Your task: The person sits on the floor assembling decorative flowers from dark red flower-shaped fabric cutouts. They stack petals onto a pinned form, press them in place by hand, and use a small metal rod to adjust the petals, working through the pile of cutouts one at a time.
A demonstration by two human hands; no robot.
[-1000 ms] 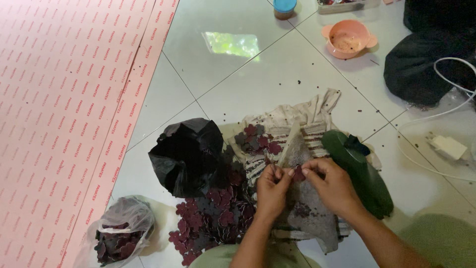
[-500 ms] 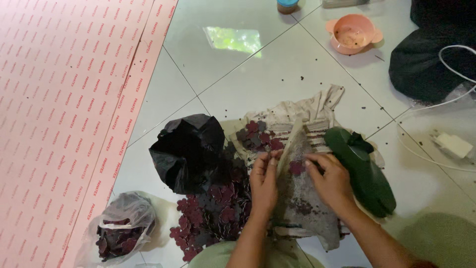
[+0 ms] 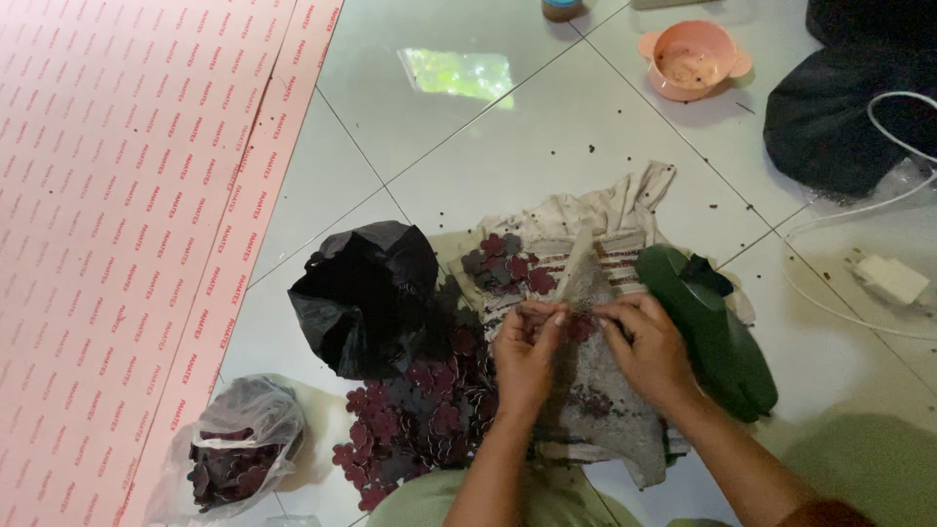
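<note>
Both hands [image 3: 586, 351] edged closer; fingers [image 3: 551, 317] pinch a dark red piece [image 3: 581, 325], mostly hidden.

Two bare forearms come up from the bottom edge, no sleeves along most of their length. The left hand [image 3: 524, 353] wears no glove, ring or watch; same for the right hand [image 3: 652, 348]. Fingernails show short and pale at the fingertips. Down by the right elbow, a sliver of reddish-brown sleeve [image 3: 830, 514] peeks in at the corner.

Black bag [image 3: 366, 293], clear bag [image 3: 234, 444]
</note>
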